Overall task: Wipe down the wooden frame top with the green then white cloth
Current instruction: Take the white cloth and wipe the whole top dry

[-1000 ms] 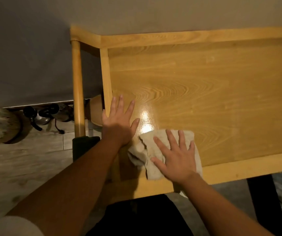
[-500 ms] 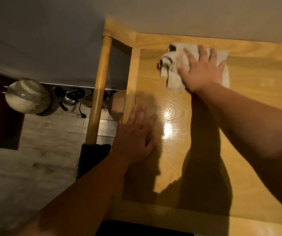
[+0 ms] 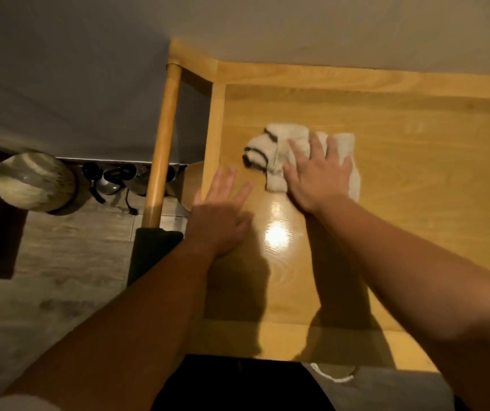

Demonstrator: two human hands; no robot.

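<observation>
The wooden frame top [image 3: 415, 179] is a glossy yellow-brown panel with a raised rim, filling the right half of the view. A crumpled white cloth [image 3: 270, 149] with dark stripes lies on it near the left rim. My right hand [image 3: 318, 173] presses flat on the cloth, fingers spread, covering its right part. My left hand [image 3: 220, 215] rests flat and empty on the panel at its left edge, just below and left of the cloth. No green cloth is in view.
A round wooden post [image 3: 160, 155] stands left of the frame against a grey wall. On the floor at left sit a pale round pot [image 3: 33, 182] and dark metal kettles [image 3: 110, 179]. A bright light reflection [image 3: 276, 235] shines between my hands.
My right hand pushed the cloth from the near edge up to the far rim, then pulled it back toward the middle. My left hand stayed flat at the left edge.
</observation>
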